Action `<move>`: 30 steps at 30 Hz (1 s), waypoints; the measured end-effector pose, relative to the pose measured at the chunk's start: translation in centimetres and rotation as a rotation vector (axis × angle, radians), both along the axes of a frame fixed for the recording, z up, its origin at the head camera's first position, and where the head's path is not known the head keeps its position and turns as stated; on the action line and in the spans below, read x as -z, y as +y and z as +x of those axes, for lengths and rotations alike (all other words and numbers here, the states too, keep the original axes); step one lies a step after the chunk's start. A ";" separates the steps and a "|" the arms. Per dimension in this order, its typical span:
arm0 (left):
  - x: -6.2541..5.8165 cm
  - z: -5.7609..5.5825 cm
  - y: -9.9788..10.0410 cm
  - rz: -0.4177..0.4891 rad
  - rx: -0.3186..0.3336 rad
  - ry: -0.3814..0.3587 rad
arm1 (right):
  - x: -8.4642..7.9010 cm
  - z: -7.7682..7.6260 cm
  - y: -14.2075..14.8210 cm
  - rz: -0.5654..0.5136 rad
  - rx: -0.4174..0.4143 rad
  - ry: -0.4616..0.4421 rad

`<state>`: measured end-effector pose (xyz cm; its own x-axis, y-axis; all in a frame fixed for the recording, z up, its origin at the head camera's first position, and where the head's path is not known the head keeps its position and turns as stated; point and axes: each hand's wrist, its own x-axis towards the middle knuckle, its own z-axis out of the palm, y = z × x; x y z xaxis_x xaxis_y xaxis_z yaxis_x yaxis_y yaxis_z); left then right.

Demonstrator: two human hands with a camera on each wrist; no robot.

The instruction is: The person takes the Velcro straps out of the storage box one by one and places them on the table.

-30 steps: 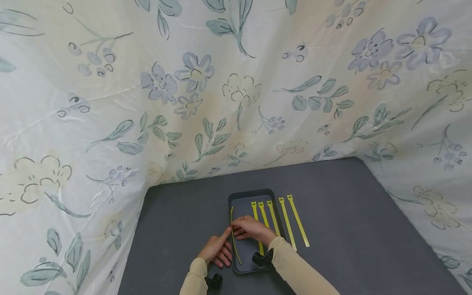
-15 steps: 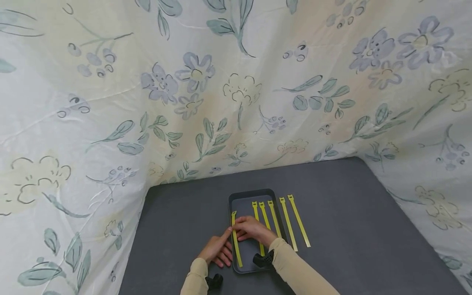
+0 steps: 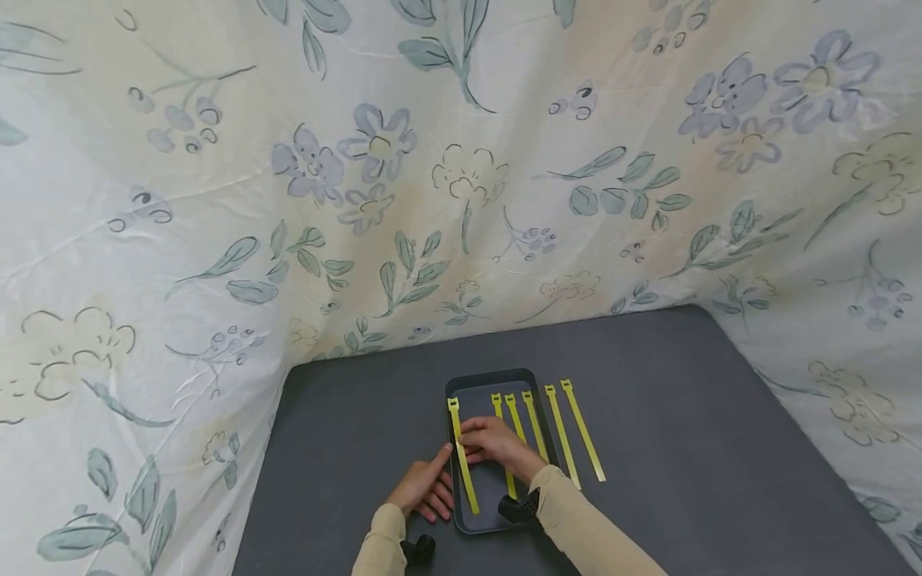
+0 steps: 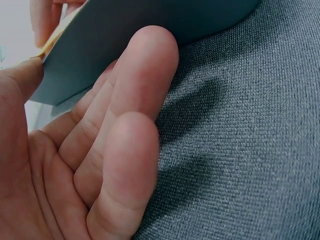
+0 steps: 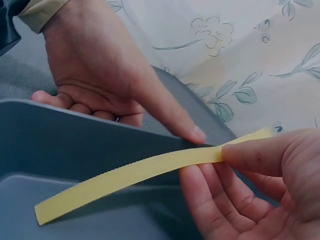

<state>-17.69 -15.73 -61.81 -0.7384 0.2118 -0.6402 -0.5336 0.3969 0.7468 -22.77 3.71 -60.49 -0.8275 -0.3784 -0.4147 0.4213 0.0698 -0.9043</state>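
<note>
My right hand [image 3: 495, 442] pinches a yellow hook-and-loop cable tie [image 3: 468, 482] between thumb and fingers, over the left side of a dark tray [image 3: 493, 373]. In the right wrist view the cable tie [image 5: 125, 173] bows gently, its plain end toward the lower left. Its slotted head points to the far side in the head view. My left hand [image 3: 420, 485] is at the tray's left side, thumb tip at the rim and beside the tie. The left wrist view shows the left fingers [image 4: 132, 160] loosely bent outside the tray wall [image 4: 125, 35].
Three more yellow cable ties [image 3: 533, 416] lie in the right part of the tray, partly hidden by my right hand. Two others [image 3: 582, 428] lie on the grey tabletop [image 3: 670, 416] just right of it. A floral curtain [image 3: 461, 200] surrounds the table.
The held cable tie has turned from edge-on to showing its flat face. My right hand has shifted slightly right with it; the left hand has stayed in place.
</note>
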 end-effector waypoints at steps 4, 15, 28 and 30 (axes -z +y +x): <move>0.0 0.1 0.0 -0.004 -0.004 -0.005 | -0.2 -0.2 0.2 -0.010 0.009 0.016; 0.3 0.2 0.1 0.009 0.000 0.005 | -1.5 -0.5 1.0 -0.029 0.051 0.057; 0.2 0.2 0.1 -0.001 -0.015 0.003 | -2.4 -0.8 2.0 -0.002 0.087 0.058; 0.2 0.2 0.1 0.001 -0.016 0.005 | -2.6 -0.9 2.2 -0.007 0.091 0.065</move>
